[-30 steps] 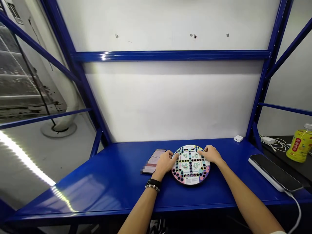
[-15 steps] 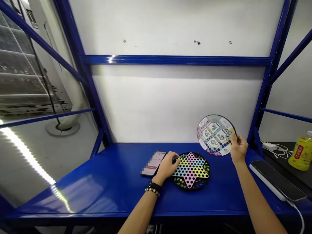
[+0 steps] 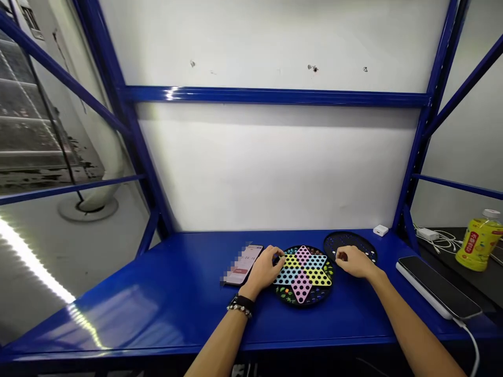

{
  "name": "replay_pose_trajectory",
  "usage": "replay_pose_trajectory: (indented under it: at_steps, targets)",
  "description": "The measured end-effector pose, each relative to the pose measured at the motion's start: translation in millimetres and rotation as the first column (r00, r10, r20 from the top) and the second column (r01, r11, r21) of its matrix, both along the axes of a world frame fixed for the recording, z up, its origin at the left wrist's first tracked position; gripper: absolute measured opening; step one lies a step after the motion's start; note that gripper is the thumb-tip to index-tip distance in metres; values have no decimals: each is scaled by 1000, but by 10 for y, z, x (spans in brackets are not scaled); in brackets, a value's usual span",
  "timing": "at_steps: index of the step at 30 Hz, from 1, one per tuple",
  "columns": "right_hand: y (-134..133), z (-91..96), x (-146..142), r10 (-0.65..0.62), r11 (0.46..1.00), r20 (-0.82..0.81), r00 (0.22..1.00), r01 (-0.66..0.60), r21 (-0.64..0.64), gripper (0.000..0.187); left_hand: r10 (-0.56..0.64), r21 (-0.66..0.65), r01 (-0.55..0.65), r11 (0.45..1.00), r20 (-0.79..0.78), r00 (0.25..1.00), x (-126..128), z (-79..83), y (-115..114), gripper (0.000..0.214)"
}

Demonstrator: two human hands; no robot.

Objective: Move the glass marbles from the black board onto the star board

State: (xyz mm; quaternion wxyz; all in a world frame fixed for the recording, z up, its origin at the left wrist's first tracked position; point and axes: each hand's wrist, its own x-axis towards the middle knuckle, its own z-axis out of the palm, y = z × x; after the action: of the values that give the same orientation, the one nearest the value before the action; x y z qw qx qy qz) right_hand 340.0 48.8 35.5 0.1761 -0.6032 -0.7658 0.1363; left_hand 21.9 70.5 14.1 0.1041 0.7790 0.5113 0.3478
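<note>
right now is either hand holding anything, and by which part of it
The left hand is at the left edge of the star board; whether it grips cannot be told. The right hand, by the black disc, shows nothing held.

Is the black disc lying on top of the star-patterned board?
No, the black disc lies on the blue tabletop, beside the star-patterned board.

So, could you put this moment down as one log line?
left hand: at board, left edge | right hand: at black disc, near edge | disc: on shelf | phone: left of board
</note>
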Motion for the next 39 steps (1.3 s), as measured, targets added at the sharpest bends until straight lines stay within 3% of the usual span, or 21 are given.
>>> replay_pose_trajectory:
  at_steps: [2, 4, 8, 12, 22, 32, 39]
  targets:
    - [-35, 32, -95, -6, 998, -31, 1000, 8, 69, 21, -7, 0, 7, 1000, 4, 1000, 2, 5, -2, 18]
    - [-70, 24, -225, 12, 993, 36, 999, -16, 121, 28, -16, 0, 16, 1000, 11, 1000, 2, 7, -5, 18]
    - [-132, -69, -465, -38, 996, 258, 965, 16, 86, 37, -21, -3, 21, 1000, 27, 999, -7, -11, 0, 18]
    - [-178, -110, -553, -77, 996, 332, 940, 56, 72, 42, -23, -7, 23, 1000, 14, 1000, -15, -40, 22, 19]
    - [-170, -102, -639, -126, 991, 325, 937, 105, 81, 38, -22, -16, 22, 1000, 20, 1000, -5, -41, 15, 25]
    - [-188, -56, -656, -105, 994, 331, 938, 105, 18, 40, -20, -24, 19, 1000, -13, 1000, -16, -75, 52, 32]
    - [-163, -61, -639, -88, 996, 309, 947, 78, 45, 42, -26, -40, 26, 999, -9, 1000, -21, -79, 50, 35]
